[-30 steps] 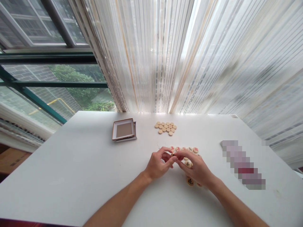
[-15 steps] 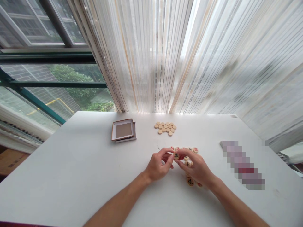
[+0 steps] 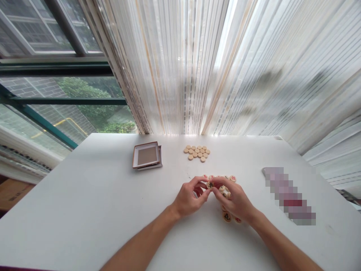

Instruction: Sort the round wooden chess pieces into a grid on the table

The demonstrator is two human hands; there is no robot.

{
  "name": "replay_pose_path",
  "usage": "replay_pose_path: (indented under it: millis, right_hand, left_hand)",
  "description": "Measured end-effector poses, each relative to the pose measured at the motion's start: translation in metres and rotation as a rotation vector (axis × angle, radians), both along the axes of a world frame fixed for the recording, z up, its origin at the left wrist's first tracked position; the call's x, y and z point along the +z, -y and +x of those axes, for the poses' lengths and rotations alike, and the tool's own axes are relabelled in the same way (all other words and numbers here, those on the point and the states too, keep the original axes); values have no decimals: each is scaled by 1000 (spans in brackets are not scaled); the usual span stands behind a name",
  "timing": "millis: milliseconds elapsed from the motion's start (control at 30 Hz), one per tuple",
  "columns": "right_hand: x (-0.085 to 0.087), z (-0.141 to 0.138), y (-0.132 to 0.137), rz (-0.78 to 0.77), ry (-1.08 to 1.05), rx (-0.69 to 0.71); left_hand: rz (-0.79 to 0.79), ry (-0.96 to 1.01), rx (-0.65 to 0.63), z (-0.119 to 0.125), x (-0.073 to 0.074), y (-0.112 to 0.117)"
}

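Observation:
Both hands meet over a loose cluster of round wooden chess pieces (image 3: 227, 216) with red and black characters on the white table (image 3: 84, 210). My left hand (image 3: 189, 198) and my right hand (image 3: 234, 199) pinch one piece with a black character (image 3: 210, 185) between their fingertips, held on edge just above the table. Several more pieces lie under and beside my right hand, partly hidden by it. Further back sits a tight group of blank-faced pieces (image 3: 197, 152).
A shallow brown-edged box tray (image 3: 147, 156) rests on its lid at the back left of the table. A blurred-out flat object (image 3: 290, 195) lies on the right. Striped curtains hang behind the table, with a window to the left.
The pinched piece has turned so its black character faces up toward me. The hands have barely shifted. The curtain on the right has swayed.

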State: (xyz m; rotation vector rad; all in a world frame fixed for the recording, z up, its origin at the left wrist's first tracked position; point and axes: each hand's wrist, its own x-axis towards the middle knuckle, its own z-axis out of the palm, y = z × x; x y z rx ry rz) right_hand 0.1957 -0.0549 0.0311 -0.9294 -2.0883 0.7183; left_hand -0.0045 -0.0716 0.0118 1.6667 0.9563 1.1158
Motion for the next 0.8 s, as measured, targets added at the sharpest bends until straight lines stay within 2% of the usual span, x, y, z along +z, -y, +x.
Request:
replay_pose_path:
  millis: [267,533,800]
  right_hand:
    - [0,-1,1,11,5,-75]
    - [5,-1,2,7,26,-49]
    - [0,0,0,28,35,7]
  left_hand:
    - [98,-90,-1,0,-2,2]
    - [80,-94,23,0,-1,2]
    - [21,-38,17,0,-1,0]
